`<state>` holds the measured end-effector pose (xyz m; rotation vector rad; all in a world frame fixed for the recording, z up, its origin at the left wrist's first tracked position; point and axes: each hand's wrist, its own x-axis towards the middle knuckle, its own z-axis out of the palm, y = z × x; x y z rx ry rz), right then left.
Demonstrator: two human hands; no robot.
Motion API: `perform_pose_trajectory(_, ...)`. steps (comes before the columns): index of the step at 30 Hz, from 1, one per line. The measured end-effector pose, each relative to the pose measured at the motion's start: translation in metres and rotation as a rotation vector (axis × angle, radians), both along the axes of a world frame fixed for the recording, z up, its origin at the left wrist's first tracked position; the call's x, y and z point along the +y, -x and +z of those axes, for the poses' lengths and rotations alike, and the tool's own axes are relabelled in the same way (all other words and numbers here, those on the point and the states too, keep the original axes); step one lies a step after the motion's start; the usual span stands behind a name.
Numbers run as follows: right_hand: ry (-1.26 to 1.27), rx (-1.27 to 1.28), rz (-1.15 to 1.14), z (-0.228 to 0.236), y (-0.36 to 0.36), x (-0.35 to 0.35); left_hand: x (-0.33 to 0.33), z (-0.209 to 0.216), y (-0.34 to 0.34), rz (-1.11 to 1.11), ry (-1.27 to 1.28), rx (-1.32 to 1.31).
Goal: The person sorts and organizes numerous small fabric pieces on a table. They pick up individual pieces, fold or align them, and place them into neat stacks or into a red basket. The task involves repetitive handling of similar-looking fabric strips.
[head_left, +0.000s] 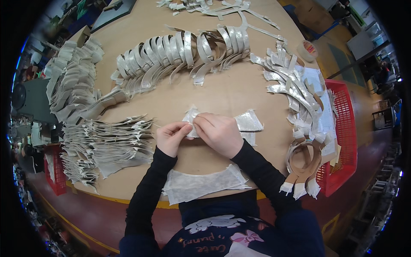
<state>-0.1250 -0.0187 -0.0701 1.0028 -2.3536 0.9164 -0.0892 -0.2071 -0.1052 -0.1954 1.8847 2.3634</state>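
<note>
Both hands are at the middle of the table over a silvery-white cut piece (249, 121), perhaps a shoe part, whose flared ends stick out beyond my fingers. My left hand (171, 136) pinches its near edge between thumb and fingers. Close beside it, my right hand (220, 132) is closed on the same piece, with fingertips bent together; what lies right under them is hidden. A wider pale cut piece (203, 184) lies flat between my forearms, at the table's near edge.
Stacks of similar pale pieces (117, 145) lie at left, with a taller pile (75, 81) behind. A row of looped silvery straps (171, 51) stands at the back. More straps (295, 85), a tape roll (307, 51) and a red basket (344, 128) are at right.
</note>
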Motion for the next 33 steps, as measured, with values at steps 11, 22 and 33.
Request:
perform_pose_trajectory(11,0.072,0.024,0.089,0.004,0.005,0.006,-0.001,0.01,-0.001,-0.011,0.03,0.043)
perform_pose_trajectory(22,0.123,0.087,0.047,0.003,0.005,0.002,-0.001,0.021,-0.002,-0.078,0.253,0.148)
perform_pose_trajectory(33,0.366,-0.252,-0.078,0.011,0.003,0.003,-0.003,0.019,-0.001,-0.11,0.198,0.128)
